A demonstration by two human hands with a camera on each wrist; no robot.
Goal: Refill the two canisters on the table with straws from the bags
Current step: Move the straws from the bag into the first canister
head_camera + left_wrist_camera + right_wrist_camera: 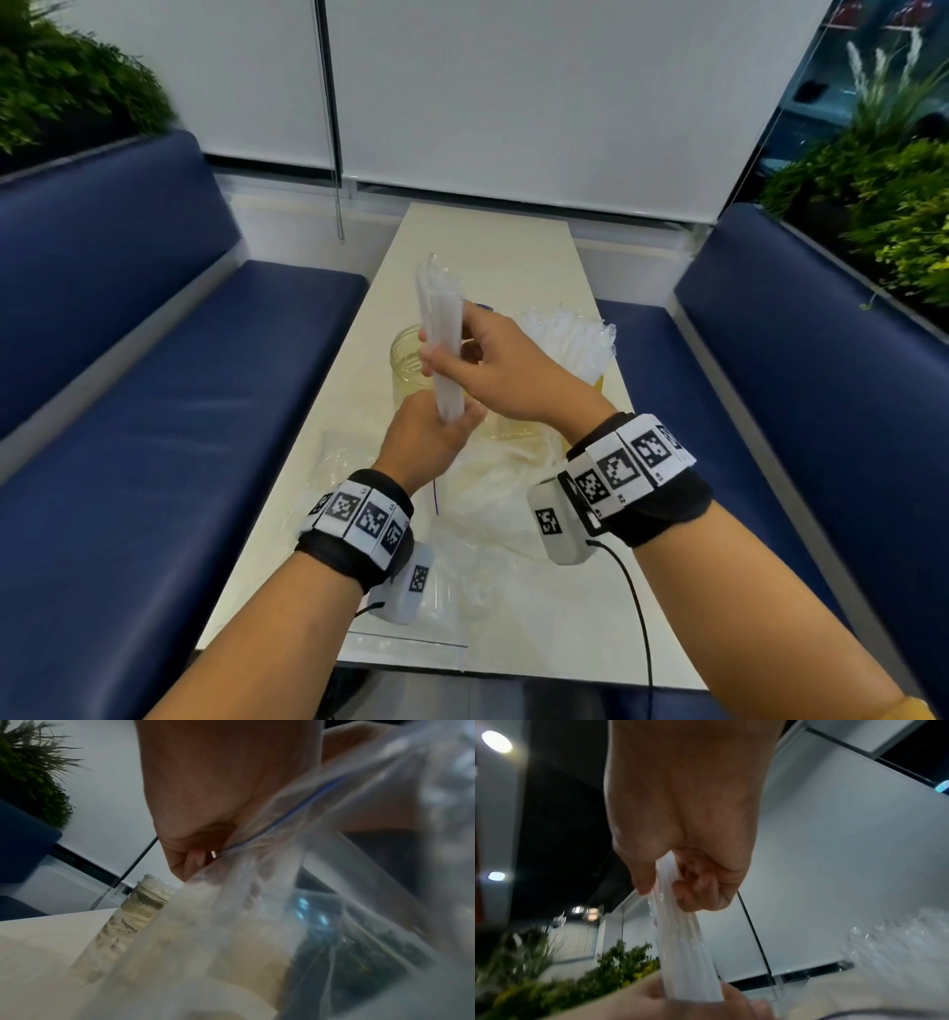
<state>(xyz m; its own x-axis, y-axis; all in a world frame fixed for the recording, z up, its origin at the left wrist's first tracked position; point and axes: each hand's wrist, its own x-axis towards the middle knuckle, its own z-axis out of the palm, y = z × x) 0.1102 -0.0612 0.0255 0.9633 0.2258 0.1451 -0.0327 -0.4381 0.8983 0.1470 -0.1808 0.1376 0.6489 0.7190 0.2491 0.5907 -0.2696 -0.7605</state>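
Note:
A bundle of white straws stands upright above the table. My right hand grips it round the middle, fingers curled round the straws in the right wrist view. My left hand holds the bundle's lower end from beneath. A clear zip bag with a blue seal line lies against the curled left fingers. Just behind the hands stands a clear yellowish canister, also visible as a canister in the left wrist view. A second canister to the right is packed with clear-wrapped straws.
Crumpled clear bags lie on the pale table under and in front of my hands. Blue bench seats run along both sides. Plants sit behind the backrests. A window blind cord hangs at the far end.

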